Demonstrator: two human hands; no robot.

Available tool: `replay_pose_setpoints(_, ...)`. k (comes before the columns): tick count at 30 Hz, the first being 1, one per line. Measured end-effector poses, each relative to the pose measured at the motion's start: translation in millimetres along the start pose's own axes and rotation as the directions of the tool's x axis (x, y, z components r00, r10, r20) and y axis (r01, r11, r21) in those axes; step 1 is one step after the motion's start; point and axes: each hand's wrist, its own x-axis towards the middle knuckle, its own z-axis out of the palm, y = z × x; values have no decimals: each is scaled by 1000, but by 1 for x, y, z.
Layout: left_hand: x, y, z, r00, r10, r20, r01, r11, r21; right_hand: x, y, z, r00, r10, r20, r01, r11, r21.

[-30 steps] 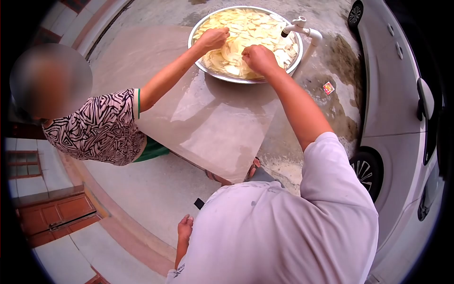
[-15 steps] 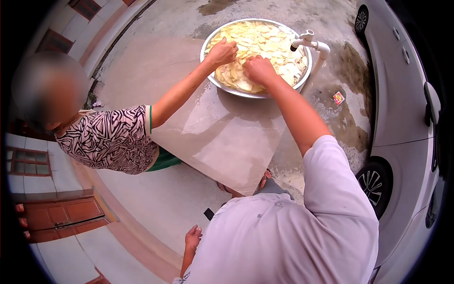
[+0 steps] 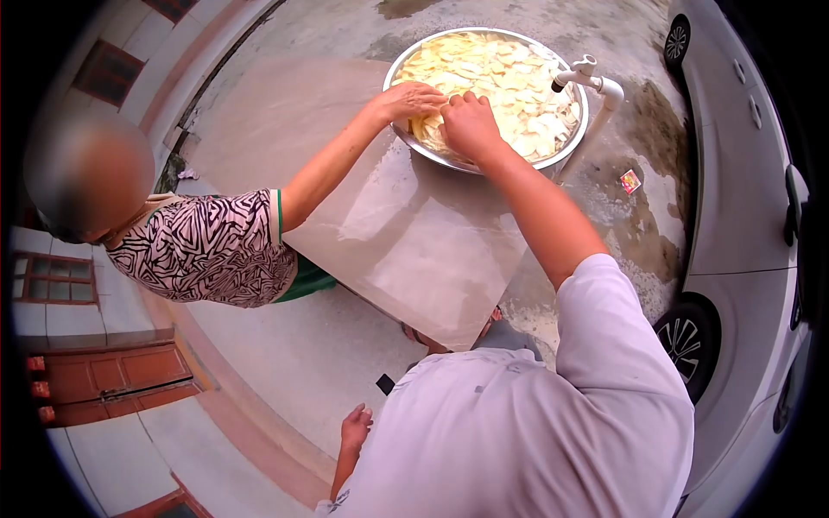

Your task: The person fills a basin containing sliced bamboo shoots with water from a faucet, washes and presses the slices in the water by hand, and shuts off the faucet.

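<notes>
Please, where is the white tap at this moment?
In the head view, the white tap is at the upper right, its spout over the right side of the metal basin, right of the person's right hand.

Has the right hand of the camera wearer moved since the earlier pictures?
Yes: judged against the white tap, the right hand moved away from it, leftward over the basin, toward the other person's hand.

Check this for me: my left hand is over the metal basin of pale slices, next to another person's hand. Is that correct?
Wrong hand: the head view shows your right hand over the metal basin of pale slices, next to another person's hand.
</notes>
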Motion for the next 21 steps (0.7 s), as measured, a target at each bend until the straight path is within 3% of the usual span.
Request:
replay_pose_setpoints(3, -9, 26, 7, 999, -12, -30, 13, 998, 54, 12, -16, 13, 997, -45, -62, 55, 985, 161)
replay_pose_setpoints(4, -13, 37, 8, 999, -12, -40, 15, 997, 76, 14, -22, 18, 978, -68, -200, 102, 981, 164)
replay_pose_setpoints(8, -6, 37, 9, 999, -3, -52, 7, 996, 87, 23, -41, -2, 996, 49, -69, -40, 991, 128)
replay_pose_setpoints(11, -17, 51, 20, 999, -7, -53, 11, 997, 75, 28, -43, 32, 992, -43, -118, 68, 975, 213)
replay_pose_setpoints(12, -14, 45, 22, 999, -8, -38, 11, 997, 71, 30, -42, 45, 984, -140, -114, 163, 959, 230)
replay_pose_setpoints(15, -12, 33, 29, 997, -69, -26, 71, 992, 106, 31, -42, 70, 982, -155, -111, 174, 965, 196)
replay_pose_setpoints(16, -8, 29, 30, 995, -96, -31, 99, 987, 126, 33, -33, 67, 979, -170, 111, 142, 964, 223)
replay_pose_setpoints(19, -2, 17, 31, 1000, -5, -28, 6, 999, 34, 22, -24, 65, 977, -109, 186, 73, 979, 190)
replay_pose_setpoints(21, -3, 24, 37, 999, -20, -42, 21, 999, 29, 21, -13, 57, 954, -111, 279, 74, 987, 140)
